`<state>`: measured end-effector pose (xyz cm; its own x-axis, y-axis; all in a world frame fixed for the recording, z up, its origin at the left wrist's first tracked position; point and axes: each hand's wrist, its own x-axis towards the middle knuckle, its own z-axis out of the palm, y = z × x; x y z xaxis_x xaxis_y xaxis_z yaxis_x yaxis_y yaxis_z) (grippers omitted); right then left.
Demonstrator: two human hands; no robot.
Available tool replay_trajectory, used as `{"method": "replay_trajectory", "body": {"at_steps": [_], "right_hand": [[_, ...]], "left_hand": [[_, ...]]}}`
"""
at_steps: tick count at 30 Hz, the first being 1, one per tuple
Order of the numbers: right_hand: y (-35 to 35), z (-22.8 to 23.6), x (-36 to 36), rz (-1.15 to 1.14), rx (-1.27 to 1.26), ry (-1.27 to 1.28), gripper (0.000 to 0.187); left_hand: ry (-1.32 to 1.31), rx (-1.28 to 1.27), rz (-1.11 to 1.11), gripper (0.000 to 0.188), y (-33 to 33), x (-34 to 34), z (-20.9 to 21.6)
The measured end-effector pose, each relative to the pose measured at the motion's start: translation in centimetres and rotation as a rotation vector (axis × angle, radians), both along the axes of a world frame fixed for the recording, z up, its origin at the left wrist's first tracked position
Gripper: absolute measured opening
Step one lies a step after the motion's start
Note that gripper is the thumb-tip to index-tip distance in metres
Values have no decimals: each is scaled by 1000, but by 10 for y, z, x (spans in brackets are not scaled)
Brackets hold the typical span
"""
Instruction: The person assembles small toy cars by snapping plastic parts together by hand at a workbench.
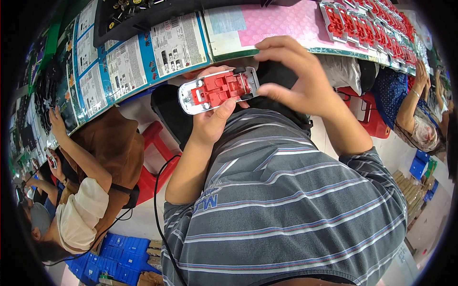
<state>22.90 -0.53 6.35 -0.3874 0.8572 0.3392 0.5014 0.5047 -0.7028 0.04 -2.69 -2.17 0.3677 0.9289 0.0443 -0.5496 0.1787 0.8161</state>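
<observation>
My left hand (pixel 212 121) grips a toy car body (pixel 191 106) above my lap, its thumb pressed along the near side. The car has a white and silver outer shell and a red inner part (pixel 217 90) facing up. Black wheels (pixel 239 70) sit at its right end; none show at the left end. Just right of the car, my right hand (pixel 298 78) is raised with fingers spread and thumb apart. Nothing shows between those fingers. The thumb tip is close to the car's right end; whether it touches, I cannot tell.
A black tray (pixel 138 21) of small wheel parts stands on the bench at the back. Printed sheets (pixel 179 43) cover the bench left of a pink bubble-wrap mat (pixel 281 24). Rows of red and white car bodies (pixel 336 24) lie far right. Co-workers sit on both sides, near red stools (pixel 155 162).
</observation>
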Motion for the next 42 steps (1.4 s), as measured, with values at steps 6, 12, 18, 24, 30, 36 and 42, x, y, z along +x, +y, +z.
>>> {"method": "replay_trajectory", "body": {"at_steps": [6,12,18,24,30,36,42], "right_hand": [[68,40,13,-152,200,-158,22],[191,30,35,-241,243,-368,29],[213,23,14,-218,-352,-408,31],[183,37,34,169,15,-221,32],[186,29,32,-139,-167,-476,25],[187,30,35,-131,-276,-367,30],[203,24,32,-59,-415,-364,28]], "left_hand": [[-24,27,21,62,-1,1,-10],[-142,-3,-45,53,2,2,-7],[-98,-34,14,57,-8,-2,-3],[-57,-59,26,61,-7,-8,-6],[-146,-69,-6,52,3,-6,-10],[-78,-75,-11,57,6,1,-9],[-140,-103,-26,51,3,4,-8]]}}
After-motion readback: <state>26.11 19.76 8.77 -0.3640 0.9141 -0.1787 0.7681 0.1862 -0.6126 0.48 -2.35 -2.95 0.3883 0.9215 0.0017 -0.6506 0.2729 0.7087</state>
